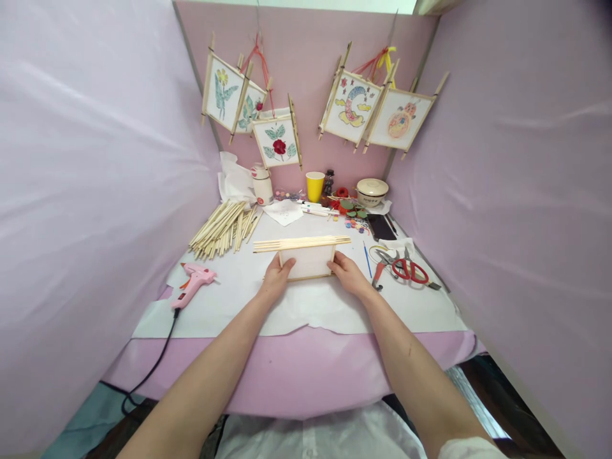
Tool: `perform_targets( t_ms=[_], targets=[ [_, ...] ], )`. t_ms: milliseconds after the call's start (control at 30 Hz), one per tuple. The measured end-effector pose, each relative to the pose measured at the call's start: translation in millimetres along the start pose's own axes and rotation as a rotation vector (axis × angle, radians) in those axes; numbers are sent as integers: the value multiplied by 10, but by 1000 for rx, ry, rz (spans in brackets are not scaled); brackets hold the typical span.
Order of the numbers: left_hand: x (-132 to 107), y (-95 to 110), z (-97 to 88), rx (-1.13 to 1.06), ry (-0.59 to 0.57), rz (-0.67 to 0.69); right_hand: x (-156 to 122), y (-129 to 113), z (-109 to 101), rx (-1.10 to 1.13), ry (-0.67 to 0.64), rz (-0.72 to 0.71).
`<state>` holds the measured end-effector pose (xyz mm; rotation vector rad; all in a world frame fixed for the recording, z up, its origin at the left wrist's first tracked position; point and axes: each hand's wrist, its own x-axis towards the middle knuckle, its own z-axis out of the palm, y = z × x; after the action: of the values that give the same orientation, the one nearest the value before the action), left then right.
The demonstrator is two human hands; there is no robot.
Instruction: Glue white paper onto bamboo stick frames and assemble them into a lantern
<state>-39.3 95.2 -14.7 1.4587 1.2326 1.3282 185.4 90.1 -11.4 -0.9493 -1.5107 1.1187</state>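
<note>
Between my hands is a small frame of thin wooden sticks with a white panel (pixel 308 262). My left hand (pixel 277 275) grips its left side, with the thumb over the front. My right hand (pixel 348 273) grips its right side in the same way. Several pale sticks (pixel 301 243) lie side by side along the far edge of the frame, reaching past it on both sides. Whether they are joined to the frame I cannot tell. The fingers behind the panel are hidden.
A pile of sticks (pixel 224 229) lies at the back left, with a pink glue gun (pixel 195 282) and its cord nearer. Red-handled scissors (pixel 410 271), pliers (pixel 380 271) and a phone (pixel 381 227) lie right. A yellow cup (pixel 315 187) stands behind; decorated frames (pixel 278 143) hang above.
</note>
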Motion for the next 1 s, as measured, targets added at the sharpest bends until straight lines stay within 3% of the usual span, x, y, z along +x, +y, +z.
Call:
perform_targets(
  t_ms=[333,600,833,1000],
  targets=[
    [38,107,-365,-107,-227,-67,-24,-14,-5,-65,17,0],
    [2,113,-332,-100,-250,-89,-53,-25,-16,6,24,14],
    [4,121,-345,-96,-253,-81,-81,-197,-194,92,187,7],
    [-1,115,-343,-88,-251,-68,-71,-319,-129,91,199,4]
  ],
)
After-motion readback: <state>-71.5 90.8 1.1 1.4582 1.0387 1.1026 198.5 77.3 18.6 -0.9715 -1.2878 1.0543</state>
